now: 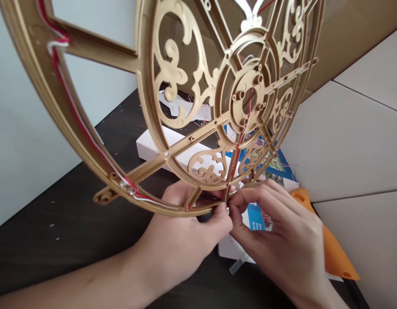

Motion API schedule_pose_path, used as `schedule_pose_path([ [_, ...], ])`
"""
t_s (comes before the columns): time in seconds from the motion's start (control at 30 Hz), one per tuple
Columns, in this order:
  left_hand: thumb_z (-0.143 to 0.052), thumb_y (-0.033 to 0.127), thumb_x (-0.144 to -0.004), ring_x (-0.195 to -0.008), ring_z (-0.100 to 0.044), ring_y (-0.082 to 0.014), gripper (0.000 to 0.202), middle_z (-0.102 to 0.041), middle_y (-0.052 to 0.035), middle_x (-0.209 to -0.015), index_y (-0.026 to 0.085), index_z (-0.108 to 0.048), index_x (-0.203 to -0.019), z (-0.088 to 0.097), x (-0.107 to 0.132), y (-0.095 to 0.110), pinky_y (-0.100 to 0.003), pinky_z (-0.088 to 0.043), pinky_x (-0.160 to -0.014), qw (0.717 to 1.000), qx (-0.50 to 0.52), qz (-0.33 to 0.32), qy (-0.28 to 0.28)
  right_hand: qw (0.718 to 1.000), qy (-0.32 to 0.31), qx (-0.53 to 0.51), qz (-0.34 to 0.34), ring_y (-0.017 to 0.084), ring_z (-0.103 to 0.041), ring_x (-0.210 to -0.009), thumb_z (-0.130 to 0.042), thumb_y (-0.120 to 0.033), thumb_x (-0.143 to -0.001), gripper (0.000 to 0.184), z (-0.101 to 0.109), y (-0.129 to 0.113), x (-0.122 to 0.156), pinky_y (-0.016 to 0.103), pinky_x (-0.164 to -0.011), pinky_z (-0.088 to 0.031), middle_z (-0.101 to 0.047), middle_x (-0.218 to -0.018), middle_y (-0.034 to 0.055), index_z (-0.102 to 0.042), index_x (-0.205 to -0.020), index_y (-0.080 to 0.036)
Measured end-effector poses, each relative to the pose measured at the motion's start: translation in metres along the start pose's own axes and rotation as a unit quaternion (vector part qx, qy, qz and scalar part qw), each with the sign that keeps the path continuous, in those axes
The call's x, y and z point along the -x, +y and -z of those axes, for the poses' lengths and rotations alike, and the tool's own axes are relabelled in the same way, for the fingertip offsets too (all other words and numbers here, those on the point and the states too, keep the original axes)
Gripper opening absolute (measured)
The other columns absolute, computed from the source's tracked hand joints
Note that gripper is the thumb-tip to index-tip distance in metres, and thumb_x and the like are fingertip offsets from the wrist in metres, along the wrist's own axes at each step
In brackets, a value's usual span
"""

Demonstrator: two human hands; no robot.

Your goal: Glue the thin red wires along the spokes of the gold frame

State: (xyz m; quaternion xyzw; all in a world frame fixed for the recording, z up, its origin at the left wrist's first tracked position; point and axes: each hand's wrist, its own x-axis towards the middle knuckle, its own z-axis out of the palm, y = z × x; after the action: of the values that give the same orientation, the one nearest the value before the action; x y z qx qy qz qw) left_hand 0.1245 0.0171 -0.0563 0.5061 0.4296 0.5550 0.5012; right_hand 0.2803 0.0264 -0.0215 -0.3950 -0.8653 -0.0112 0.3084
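A large gold wheel-shaped frame (190, 138) with scrollwork panels stands tilted in front of me. Red and white wires (237, 150) run from its hub down a spoke, and more lie along the channel of its outer rim. My left hand (182, 240) is closed around the bottom of the rim, thumb on the near side, with a small dark patch showing beneath the thumb. Close beside it, my right hand (282, 231) pinches thumb and forefinger together at the wire's lower end. The fingertips partly hide that spot.
On the dark table (34, 249) behind the frame lie a white box (153, 143) and blue printed packaging (284, 165). An orange tool (337, 253) and a translucent stick (238, 265) lie at the right. Cardboard (346, 38) leans behind.
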Motion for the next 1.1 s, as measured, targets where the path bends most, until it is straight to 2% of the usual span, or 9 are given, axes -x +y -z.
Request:
schedule_pose_path([
  [0.13, -0.064, 0.012, -0.082, -0.092, -0.074, -0.0162, 0.012, -0.079, 0.0023, -0.096, 0.023, -0.066, -0.082, 0.000, -0.001, 0.003, -0.024, -0.057, -0.095, 0.999, 0.021, 0.028, -0.006, 1.000, 0.001, -0.010, -0.001, 0.010, -0.054, -0.070, -0.063, -0.006, -0.087, 0.015, 0.001, 0.003, 0.001, 0.024, -0.064, -0.047, -0.059, -0.074, -0.0024, -0.058, -0.083, -0.019],
  [0.33, -0.062, 0.010, -0.082, -0.087, -0.075, -0.0165, 0.015, -0.079, 0.0038, -0.090, 0.024, -0.066, -0.081, 0.002, -0.003, 0.004, -0.025, -0.059, -0.091, 1.000, -0.004, -0.008, -0.007, 0.999, 0.010, -0.033, -0.018, 0.009, -0.054, -0.070, -0.063, -0.005, -0.087, 0.016, 0.001, 0.004, 0.005, 0.023, -0.064, -0.045, -0.058, -0.075, -0.0031, -0.057, -0.082, -0.019],
  [0.5, -0.063, 0.010, -0.082, -0.095, -0.076, -0.0166, 0.014, -0.080, 0.0020, -0.095, 0.023, -0.068, -0.084, 0.003, -0.005, 0.006, -0.025, -0.059, -0.095, 1.000, 0.001, -0.004, -0.008, 0.998, 0.027, -0.034, -0.038, 0.009, -0.059, -0.073, -0.061, -0.008, -0.088, 0.011, 0.005, 0.006, 0.008, 0.023, -0.067, -0.046, -0.062, -0.080, -0.0020, -0.058, -0.087, -0.019],
  [0.6, -0.065, 0.012, -0.081, -0.089, -0.076, -0.0173, 0.010, -0.079, 0.0001, -0.087, 0.021, -0.068, -0.083, 0.004, -0.005, 0.007, -0.026, -0.062, -0.087, 0.999, 0.032, 0.025, -0.017, 0.998, 0.046, 0.015, -0.031, 0.009, -0.057, -0.066, -0.060, -0.012, -0.091, 0.011, 0.013, 0.016, 0.012, 0.024, -0.061, -0.044, -0.061, -0.075, -0.0013, -0.057, -0.083, -0.020],
  [0.7, -0.066, 0.013, -0.079, -0.084, -0.076, -0.0171, 0.010, -0.077, 0.0004, -0.083, 0.020, -0.070, -0.085, 0.005, -0.006, 0.007, -0.027, -0.063, -0.084, 0.997, 0.071, 0.040, -0.011, 0.988, 0.099, 0.105, -0.060, 0.009, -0.049, -0.053, -0.065, -0.017, -0.091, 0.028, 0.019, 0.031, 0.015, 0.024, -0.052, -0.040, -0.051, -0.061, -0.0036, -0.048, -0.069, -0.020],
  [0.83, -0.070, 0.013, -0.076, -0.082, -0.076, -0.0178, 0.011, -0.077, -0.0005, -0.084, 0.019, -0.070, -0.085, 0.007, -0.009, 0.005, -0.027, -0.064, -0.080, 0.991, 0.114, 0.061, -0.020, 0.979, 0.117, 0.127, -0.112, 0.012, -0.065, -0.060, -0.067, -0.027, -0.091, 0.009, 0.017, 0.039, 0.016, 0.024, -0.050, -0.047, -0.066, -0.078, -0.0003, -0.061, -0.092, -0.020],
  [0.9, -0.070, 0.013, -0.076, -0.082, -0.076, -0.0174, 0.012, -0.077, -0.0008, -0.083, 0.019, -0.069, -0.086, 0.009, -0.010, 0.005, -0.027, -0.064, -0.080, 0.989, 0.128, 0.069, -0.032, 0.986, 0.101, 0.114, -0.069, 0.012, -0.066, -0.065, -0.068, -0.022, -0.093, 0.007, 0.016, 0.034, 0.015, 0.024, -0.055, -0.049, -0.068, -0.082, 0.0007, -0.062, -0.090, -0.020],
  [1.0, -0.072, 0.015, -0.079, -0.085, -0.074, -0.0168, 0.011, -0.076, -0.0019, -0.087, 0.018, -0.069, -0.089, 0.010, -0.010, 0.004, -0.027, -0.063, -0.082, 0.987, 0.135, 0.074, -0.047, 0.991, 0.084, 0.101, 0.027, 0.011, -0.064, -0.067, -0.072, -0.011, -0.090, 0.020, 0.014, 0.025, 0.015, 0.025, -0.063, -0.049, -0.066, -0.077, -0.0007, -0.058, -0.079, -0.020],
  [1.1, -0.070, 0.017, -0.083, -0.086, -0.071, -0.0145, 0.009, -0.073, -0.0018, -0.089, 0.018, -0.068, -0.091, 0.011, -0.009, 0.003, -0.025, -0.061, -0.083, 0.984, 0.146, 0.077, -0.063, 0.991, 0.049, 0.088, 0.087, 0.015, -0.068, -0.078, -0.073, -0.009, -0.089, 0.017, 0.014, 0.022, 0.018, 0.029, -0.071, -0.054, -0.071, -0.091, 0.0028, -0.064, -0.099, -0.019],
])
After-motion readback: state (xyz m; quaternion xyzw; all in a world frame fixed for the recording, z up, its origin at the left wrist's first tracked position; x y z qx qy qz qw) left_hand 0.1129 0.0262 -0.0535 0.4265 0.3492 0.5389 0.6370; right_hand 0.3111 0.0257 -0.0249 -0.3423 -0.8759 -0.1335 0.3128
